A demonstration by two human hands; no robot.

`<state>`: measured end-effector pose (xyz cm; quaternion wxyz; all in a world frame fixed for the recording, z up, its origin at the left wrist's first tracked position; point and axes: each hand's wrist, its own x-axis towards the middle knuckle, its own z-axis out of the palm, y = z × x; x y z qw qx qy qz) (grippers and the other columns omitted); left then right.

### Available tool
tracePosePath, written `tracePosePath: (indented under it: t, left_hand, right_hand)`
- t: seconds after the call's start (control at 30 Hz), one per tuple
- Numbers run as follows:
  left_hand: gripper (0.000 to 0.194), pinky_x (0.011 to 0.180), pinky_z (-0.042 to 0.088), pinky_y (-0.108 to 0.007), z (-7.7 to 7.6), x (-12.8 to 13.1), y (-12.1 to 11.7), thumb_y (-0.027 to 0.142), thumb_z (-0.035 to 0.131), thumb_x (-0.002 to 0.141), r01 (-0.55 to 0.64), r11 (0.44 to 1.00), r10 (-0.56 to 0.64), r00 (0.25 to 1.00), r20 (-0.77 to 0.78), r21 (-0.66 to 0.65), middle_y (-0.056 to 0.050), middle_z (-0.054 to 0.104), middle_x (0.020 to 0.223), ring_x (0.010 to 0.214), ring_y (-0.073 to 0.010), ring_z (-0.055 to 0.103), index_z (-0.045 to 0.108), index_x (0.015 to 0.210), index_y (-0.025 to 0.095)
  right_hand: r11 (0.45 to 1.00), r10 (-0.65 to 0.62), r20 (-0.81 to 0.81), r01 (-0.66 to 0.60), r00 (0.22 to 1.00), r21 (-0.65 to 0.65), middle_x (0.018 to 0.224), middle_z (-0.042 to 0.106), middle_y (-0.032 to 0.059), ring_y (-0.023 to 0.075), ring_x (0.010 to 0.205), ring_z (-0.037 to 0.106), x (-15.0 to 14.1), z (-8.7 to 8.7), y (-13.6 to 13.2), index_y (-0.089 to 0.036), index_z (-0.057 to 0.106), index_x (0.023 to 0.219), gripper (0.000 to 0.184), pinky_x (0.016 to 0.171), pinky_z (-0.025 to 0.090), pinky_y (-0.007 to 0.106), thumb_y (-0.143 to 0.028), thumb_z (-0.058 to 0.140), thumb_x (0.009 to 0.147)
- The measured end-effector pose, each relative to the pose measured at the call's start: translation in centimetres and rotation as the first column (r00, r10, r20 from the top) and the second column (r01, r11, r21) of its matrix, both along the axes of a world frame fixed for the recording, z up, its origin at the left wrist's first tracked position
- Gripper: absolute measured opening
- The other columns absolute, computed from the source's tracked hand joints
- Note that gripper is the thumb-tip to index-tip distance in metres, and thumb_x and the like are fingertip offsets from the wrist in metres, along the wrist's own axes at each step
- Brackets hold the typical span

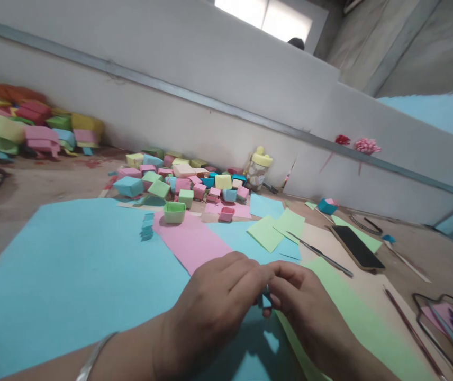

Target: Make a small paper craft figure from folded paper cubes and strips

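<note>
My left hand (220, 301) and my right hand (308, 304) meet at the front of the work surface, fingertips together. Pinched between them is a small folded piece of blue paper (265, 299), mostly covered by the fingers. Both hands are closed on it, above a large blue paper sheet (91, 264). A pink paper sheet (192, 239) lies just beyond my left hand. Past its far end stand a small open green paper box (174, 212) and a strip of folded blue paper pieces (146, 226).
Many small coloured paper boxes (184, 171) crowd along the wall, beside a yellow-lidded bottle (259, 168). At right lie green paper squares (268, 233), a craft knife (325, 256), a phone (357, 247) and a pencil (413, 330). Larger paper shapes (42, 138) are heaped at far left.
</note>
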<state>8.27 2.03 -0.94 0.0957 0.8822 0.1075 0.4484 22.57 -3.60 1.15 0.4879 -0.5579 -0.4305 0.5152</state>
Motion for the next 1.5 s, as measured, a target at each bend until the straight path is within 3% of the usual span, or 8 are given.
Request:
tracePosePath:
  t: [0.33,0.6,0.93,1.13,1.23,1.33,1.4,1.5]
  left_hand:
    - [0.017,0.063,0.043,-0.028,-0.3,-0.2,0.3,0.006,0.042,0.083,0.034,0.999,-0.034,0.999,-0.019,0.040,-0.004,0.061,0.076,0.070,-0.0154,0.052,0.056,0.086,0.015]
    - [0.016,0.060,0.044,-0.024,-0.3,-0.6,0.7,0.005,0.046,0.080,-0.063,0.991,0.059,0.997,0.043,0.116,-0.004,0.060,0.077,0.070,-0.0137,0.054,0.056,0.078,0.016]
    - [0.018,0.058,0.043,-0.018,-0.7,-0.6,1.5,0.003,0.050,0.078,-0.073,0.995,0.076,0.996,0.045,-0.075,0.000,0.058,0.074,0.064,-0.0091,0.053,0.060,0.078,0.019]
    - [0.026,0.068,0.047,-0.019,-0.4,-0.7,1.5,0.000,0.046,0.075,-0.006,0.984,0.012,0.999,0.031,-0.178,-0.003,0.065,0.084,0.076,-0.0111,0.060,0.062,0.083,0.019]
    - [0.018,0.066,0.048,-0.022,0.4,-0.3,1.3,0.010,0.049,0.076,-0.060,0.871,0.049,0.998,-0.036,-0.488,-0.002,0.067,0.078,0.072,-0.0136,0.061,0.064,0.079,0.019]
    - [0.008,0.063,0.047,-0.024,1.1,0.1,1.2,0.020,0.057,0.074,-0.088,0.565,0.060,0.996,-0.065,-0.821,-0.001,0.067,0.074,0.068,-0.0149,0.059,0.064,0.077,0.019]
    - [0.009,0.061,0.046,-0.024,1.3,0.3,1.1,0.023,0.062,0.071,-0.025,0.358,0.056,0.998,-0.005,-0.933,-0.002,0.067,0.075,0.069,-0.0151,0.058,0.064,0.079,0.018]
    - [0.017,0.061,0.044,-0.024,1.1,0.3,0.9,0.025,0.066,0.068,0.061,0.197,0.095,0.992,0.081,-0.978,-0.002,0.066,0.077,0.072,-0.0153,0.056,0.062,0.083,0.017]
  right_hand:
    - [0.999,-0.027,0.019,0.026,0.999,0.035,0.060,0.060,-0.0006,0.0103,0.058,0.055,0.4,-0.1,0.0,-0.016,0.069,0.083,0.015,0.058,0.043,0.023,-0.016,0.056,0.074]
    - [0.990,-0.050,0.185,0.023,0.981,0.141,0.068,0.065,0.0000,0.0115,0.067,0.059,0.7,0.3,-0.1,-0.019,0.071,0.086,0.018,0.065,0.047,0.023,-0.014,0.058,0.074]
    - [0.950,-0.087,0.352,-0.029,0.932,0.312,0.084,0.070,0.0020,0.0120,0.074,0.064,1.0,0.0,0.1,-0.019,0.072,0.085,0.026,0.068,0.052,0.021,-0.002,0.057,0.072]
    - [0.922,-0.142,0.375,-0.016,0.916,0.387,0.082,0.070,0.0011,0.0117,0.073,0.065,1.3,-0.4,0.3,-0.020,0.072,0.086,0.030,0.067,0.053,0.021,0.000,0.056,0.071]
    - [0.912,-0.176,0.372,0.008,0.911,0.411,0.086,0.070,0.0016,0.0129,0.079,0.065,1.4,-0.8,0.4,-0.020,0.071,0.083,0.024,0.070,0.053,0.022,-0.003,0.058,0.071]
    - [0.903,-0.192,0.384,0.010,0.903,0.429,0.089,0.070,0.0015,0.0138,0.084,0.064,1.4,-1.0,0.4,-0.020,0.070,0.084,0.021,0.073,0.052,0.023,-0.007,0.059,0.073]
    - [0.906,-0.182,0.394,-0.002,0.901,0.423,0.087,0.070,0.0016,0.0143,0.082,0.064,1.4,-1.2,0.2,-0.020,0.069,0.085,0.019,0.072,0.052,0.025,-0.010,0.058,0.074]
    - [0.902,-0.182,0.436,-0.026,0.881,0.430,0.085,0.069,0.0021,0.0151,0.079,0.064,1.3,-1.5,0.0,-0.019,0.067,0.086,0.017,0.072,0.052,0.027,-0.011,0.057,0.076]
